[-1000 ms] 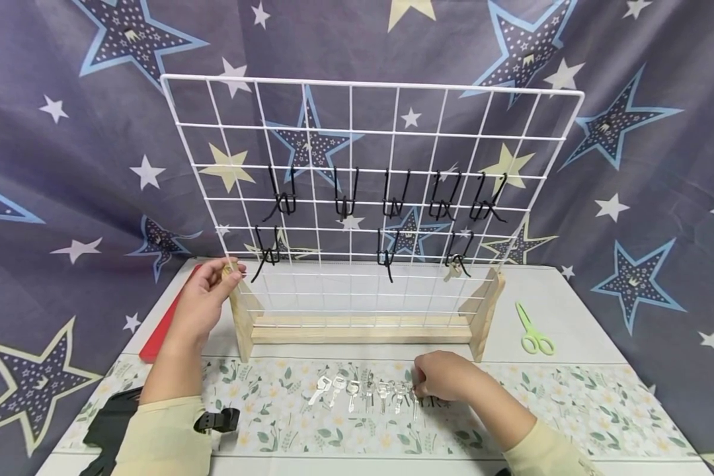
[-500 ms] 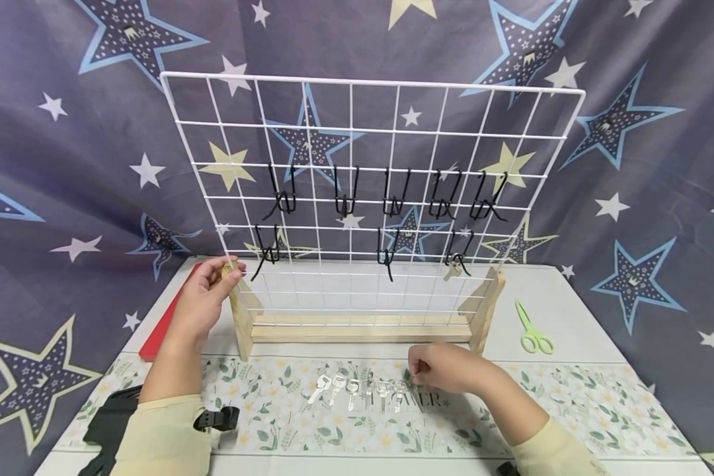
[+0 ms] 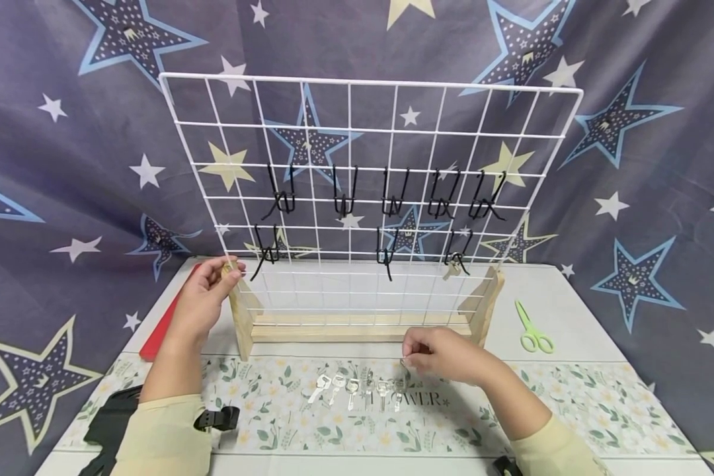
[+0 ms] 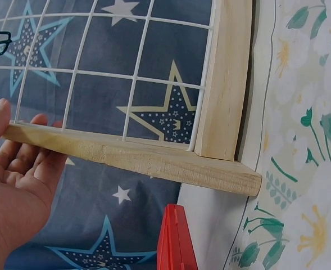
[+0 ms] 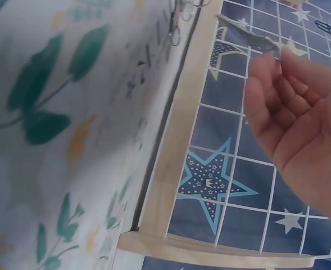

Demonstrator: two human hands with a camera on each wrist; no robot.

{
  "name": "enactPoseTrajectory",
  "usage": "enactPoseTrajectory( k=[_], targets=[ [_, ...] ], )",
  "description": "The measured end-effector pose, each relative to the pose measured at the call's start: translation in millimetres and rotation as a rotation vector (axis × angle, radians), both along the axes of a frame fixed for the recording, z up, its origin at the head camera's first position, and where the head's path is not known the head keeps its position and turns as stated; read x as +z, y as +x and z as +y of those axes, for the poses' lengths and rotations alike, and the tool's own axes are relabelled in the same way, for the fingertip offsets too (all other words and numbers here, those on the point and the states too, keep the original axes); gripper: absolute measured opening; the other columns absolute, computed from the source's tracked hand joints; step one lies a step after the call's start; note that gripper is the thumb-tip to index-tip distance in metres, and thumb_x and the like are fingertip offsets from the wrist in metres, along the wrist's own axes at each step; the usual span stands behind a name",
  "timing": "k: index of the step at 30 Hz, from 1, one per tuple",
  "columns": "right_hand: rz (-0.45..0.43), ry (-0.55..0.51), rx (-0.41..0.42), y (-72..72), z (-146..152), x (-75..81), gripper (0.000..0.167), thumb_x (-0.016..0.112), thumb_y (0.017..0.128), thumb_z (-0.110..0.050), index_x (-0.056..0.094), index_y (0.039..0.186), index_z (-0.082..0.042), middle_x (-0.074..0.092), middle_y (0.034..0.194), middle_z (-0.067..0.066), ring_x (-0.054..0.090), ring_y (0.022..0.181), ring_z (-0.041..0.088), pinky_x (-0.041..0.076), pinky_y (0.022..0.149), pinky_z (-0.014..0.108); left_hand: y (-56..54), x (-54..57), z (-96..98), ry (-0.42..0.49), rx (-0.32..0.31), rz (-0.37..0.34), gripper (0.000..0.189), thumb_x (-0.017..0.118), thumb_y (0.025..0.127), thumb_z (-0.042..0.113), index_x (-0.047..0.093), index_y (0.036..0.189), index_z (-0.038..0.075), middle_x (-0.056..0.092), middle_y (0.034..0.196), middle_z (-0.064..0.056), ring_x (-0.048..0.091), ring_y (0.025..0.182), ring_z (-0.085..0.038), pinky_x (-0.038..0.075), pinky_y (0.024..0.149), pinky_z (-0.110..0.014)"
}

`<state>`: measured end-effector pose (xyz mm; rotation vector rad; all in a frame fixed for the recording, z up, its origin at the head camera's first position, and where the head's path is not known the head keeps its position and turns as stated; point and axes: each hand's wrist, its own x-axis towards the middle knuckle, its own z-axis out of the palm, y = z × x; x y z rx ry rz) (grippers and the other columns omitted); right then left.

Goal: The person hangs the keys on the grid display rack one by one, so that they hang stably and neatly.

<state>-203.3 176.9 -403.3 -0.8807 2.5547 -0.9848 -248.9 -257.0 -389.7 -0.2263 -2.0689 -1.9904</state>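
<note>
A white wire grid panel (image 3: 369, 132) stands in a wooden stand (image 3: 363, 328) and carries several black hooks (image 3: 395, 195). One key (image 3: 451, 270) hangs from a lower right hook. My left hand (image 3: 225, 272) grips the top of the stand's left post (image 4: 131, 156), thumb on one side and fingers on the other. Just above the floral mat (image 3: 571, 403), my right hand (image 3: 409, 357) pinches a silver key (image 5: 248, 35) by its head. Several more keys (image 3: 357, 389) lie in a row on the mat, left of and below that hand.
Green scissors (image 3: 533, 330) lie on the table right of the stand. A red flat piece (image 3: 162, 320) lies along the left edge, also seen as a red piece (image 4: 175, 239) in the left wrist view. A black object (image 3: 110, 426) sits at the near left. Star-patterned cloth (image 3: 65, 165) hangs behind.
My right hand has picked a key off the right end of the row and lifted it up and slightly left toward the stand. The left hand has stayed on the post.
</note>
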Motion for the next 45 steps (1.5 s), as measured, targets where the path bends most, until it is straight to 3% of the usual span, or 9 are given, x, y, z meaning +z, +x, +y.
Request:
enactPoseTrajectory(
  k=[5,12,21,34,45],
  targets=[
    [-0.059,-0.144,-0.018,0.5,-1,6.8,0.005,0.064,0.095,-0.021,0.061,0.093,-0.018,0.063,0.077,-0.001,0.064,0.07,0.019,0.055,0.062,0.029,0.8,0.5,0.7,-0.008,-0.001,0.006,0.037,0.063,0.096,0.018,0.054,0.131,0.011,0.062,0.121,-0.001,0.059,0.112,-0.006,0.044,0.092,-0.009],
    [-0.12,-0.323,-0.064,1.0,-5,16.2,0.012,0.066,0.094,-0.023,0.062,0.096,-0.012,0.063,0.08,0.008,0.063,0.073,0.02,0.058,0.069,0.033,1.8,0.9,1.8,-0.012,0.001,0.007,0.036,0.063,0.097,0.018,0.053,0.131,0.011,0.063,0.12,0.001,0.059,0.11,-0.005,0.044,0.092,-0.009],
    [-0.09,-0.509,-0.078,2.4,-11,33.1,0.011,0.063,0.096,-0.015,0.061,0.101,-0.006,0.065,0.082,0.015,0.064,0.072,0.023,0.058,0.069,0.036,1.5,-0.7,1.4,-0.003,-0.005,0.019,0.036,0.063,0.097,0.017,0.053,0.131,0.011,0.062,0.119,0.001,0.06,0.109,-0.004,0.045,0.092,-0.009],
    [-0.026,-0.69,-0.095,8.6,-19,53.2,0.012,0.063,0.094,-0.006,0.062,0.102,0.003,0.066,0.083,0.013,0.066,0.072,0.02,0.058,0.067,0.035,2.6,0.2,2.0,0.006,-0.007,0.028,0.036,0.062,0.097,0.016,0.053,0.131,0.011,0.062,0.12,0.0,0.06,0.11,-0.005,0.045,0.092,-0.01],
    [0.006,-0.749,-0.077,17.6,-25,72.8,0.009,0.063,0.094,-0.004,0.06,0.098,0.003,0.065,0.082,0.01,0.065,0.072,0.021,0.058,0.069,0.034,1.5,0.3,2.1,0.013,0.009,0.017,0.043,0.063,0.096,0.016,0.05,0.135,0.002,0.063,0.12,-0.001,0.059,0.11,-0.007,0.046,0.091,-0.01]
  ],
)
